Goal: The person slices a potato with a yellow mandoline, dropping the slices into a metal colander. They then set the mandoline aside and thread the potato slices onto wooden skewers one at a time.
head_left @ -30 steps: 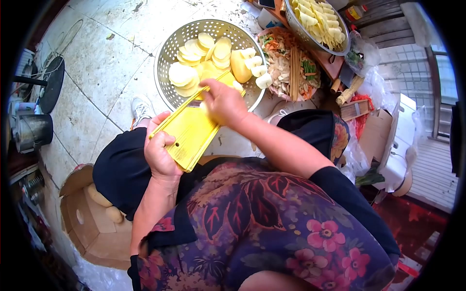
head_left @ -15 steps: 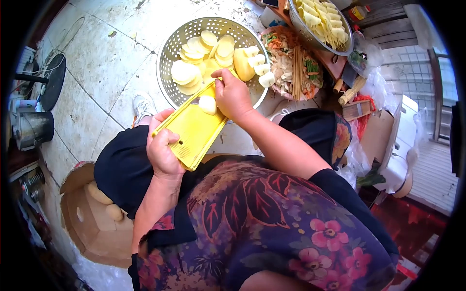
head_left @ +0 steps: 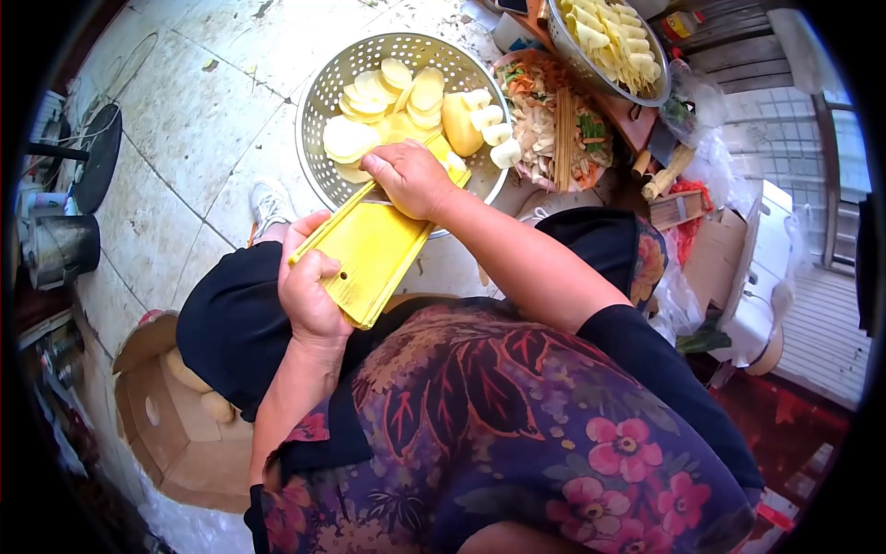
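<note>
My left hand (head_left: 311, 282) is wrapped round the lower left edge of a yellow slicer board (head_left: 371, 254), which tilts up over the rim of a metal colander (head_left: 318, 88). On the board's upper part, my right hand (head_left: 411, 180) lies with curled fingers; whatever is under them is hidden. A pale piece (head_left: 455, 162) shows beside the board's upper right corner. Inside the colander are thin pale-yellow slices (head_left: 351, 138), a larger peeled yellow piece (head_left: 460, 125) and several white chunks (head_left: 496, 135) by the right rim.
Right of the colander, a tray of shredded food (head_left: 535, 115) holds thin sticks (head_left: 564, 138). A second colander (head_left: 660, 88) has rolled yellow pieces. A cardboard box (head_left: 175, 443) with potatoes (head_left: 187, 371) stands lower left, and a dark pot (head_left: 69, 249) at far left.
My right hand has moved slightly down and left along the board, its fingers now curled over it. The white piece seen below it on the board no longer shows there.
</note>
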`<state>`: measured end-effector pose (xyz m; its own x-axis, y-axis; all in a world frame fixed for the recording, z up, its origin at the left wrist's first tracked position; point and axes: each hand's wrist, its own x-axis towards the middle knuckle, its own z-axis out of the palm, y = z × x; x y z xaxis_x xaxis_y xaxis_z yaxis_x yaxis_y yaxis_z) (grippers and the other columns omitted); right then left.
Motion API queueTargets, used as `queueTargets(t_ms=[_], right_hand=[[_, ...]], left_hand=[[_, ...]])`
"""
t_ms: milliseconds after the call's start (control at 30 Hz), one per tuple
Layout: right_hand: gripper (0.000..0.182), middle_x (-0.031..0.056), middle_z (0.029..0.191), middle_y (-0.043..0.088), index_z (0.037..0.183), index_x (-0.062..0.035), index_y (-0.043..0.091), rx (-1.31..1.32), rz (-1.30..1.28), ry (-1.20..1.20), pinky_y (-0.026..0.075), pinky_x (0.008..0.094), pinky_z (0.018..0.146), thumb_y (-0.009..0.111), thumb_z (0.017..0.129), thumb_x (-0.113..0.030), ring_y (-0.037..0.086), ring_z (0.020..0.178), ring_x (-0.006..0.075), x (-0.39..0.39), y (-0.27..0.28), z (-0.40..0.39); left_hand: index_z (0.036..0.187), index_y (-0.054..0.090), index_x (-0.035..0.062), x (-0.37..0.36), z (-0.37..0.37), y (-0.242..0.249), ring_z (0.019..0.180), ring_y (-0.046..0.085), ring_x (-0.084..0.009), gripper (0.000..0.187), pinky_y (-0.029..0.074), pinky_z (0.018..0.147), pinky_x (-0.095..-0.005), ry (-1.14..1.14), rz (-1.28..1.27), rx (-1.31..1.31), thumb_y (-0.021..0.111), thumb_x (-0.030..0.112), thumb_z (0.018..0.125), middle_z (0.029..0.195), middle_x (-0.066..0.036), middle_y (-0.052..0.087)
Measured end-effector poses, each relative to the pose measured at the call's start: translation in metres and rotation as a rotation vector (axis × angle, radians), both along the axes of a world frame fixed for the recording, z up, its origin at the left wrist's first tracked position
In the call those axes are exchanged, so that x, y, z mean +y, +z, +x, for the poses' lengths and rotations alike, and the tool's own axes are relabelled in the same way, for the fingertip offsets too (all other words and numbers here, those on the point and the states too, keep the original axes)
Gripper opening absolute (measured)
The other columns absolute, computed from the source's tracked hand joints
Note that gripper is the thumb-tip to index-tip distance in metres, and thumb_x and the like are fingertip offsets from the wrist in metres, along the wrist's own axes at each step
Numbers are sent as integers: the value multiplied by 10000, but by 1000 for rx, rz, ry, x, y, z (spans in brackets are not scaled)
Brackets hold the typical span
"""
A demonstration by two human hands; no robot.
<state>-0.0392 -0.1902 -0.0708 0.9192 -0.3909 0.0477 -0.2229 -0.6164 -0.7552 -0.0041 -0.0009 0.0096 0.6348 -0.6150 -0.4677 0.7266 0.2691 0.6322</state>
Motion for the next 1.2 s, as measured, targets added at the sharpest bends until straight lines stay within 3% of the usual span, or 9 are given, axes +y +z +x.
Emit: queueTargets(t_ms=[167,233,267,467,733,1000,1200], right_hand=[[378,160,902,661,872,-70,681,103,33,-79,407,452,853,440,925,-357,570,902,358,-26,-21,-4],[383,146,1029,646,980,-93,670,39,74,-45,370,492,935,420,936,-379,533,1083,344,-24,-22,-8],[434,143,1246,570,1179,-77,601,114,46,18,274,460,1072,381,966,-385,418,1270,358,-19,-23,-10],[628,184,1403,400,1373,-117,408,76,-47,181,139,581,1110,425,907,-538,258,1375,388,41,36,-20],[719,185,1399,414,1375,-109,415,97,-14,79,122,566,1114,421,878,-629,267,1362,401,30,19,-13],[601,175,1369,454,1327,-120,474,183,-82,25,188,480,1117,413,913,-551,314,1340,381,2,-6,-13],[624,180,1322,486,1279,-80,527,77,10,-12,218,463,1089,442,888,-559,370,1292,355,-15,-27,-16]], left_hand=[[1142,408,-30,1,-1,-4,996,589,-329,481,499,909,-402,10,-12,-29,410,55,668,1089,-240,545],[1141,411,-30,0,-1,-1,997,588,-322,480,498,908,-395,-4,-15,-31,409,56,668,1086,-233,548],[1141,411,-30,0,-1,-2,997,588,-322,480,498,908,-395,-3,-15,-29,409,56,668,1086,-233,548],[1175,409,-15,1,0,-9,1068,544,-345,520,454,964,-444,-14,-17,-18,402,81,663,1135,-228,515],[1174,398,-5,3,-1,-6,1082,535,-360,512,447,975,-453,-30,10,-29,400,80,669,1133,-240,510],[1152,406,-15,2,-1,-4,1037,561,-348,496,469,945,-428,-7,12,-17,411,70,663,1113,-240,524],[1148,406,-29,1,-1,-3,1008,581,-341,501,487,923,-412,7,-1,-30,421,63,655,1093,-245,538]])
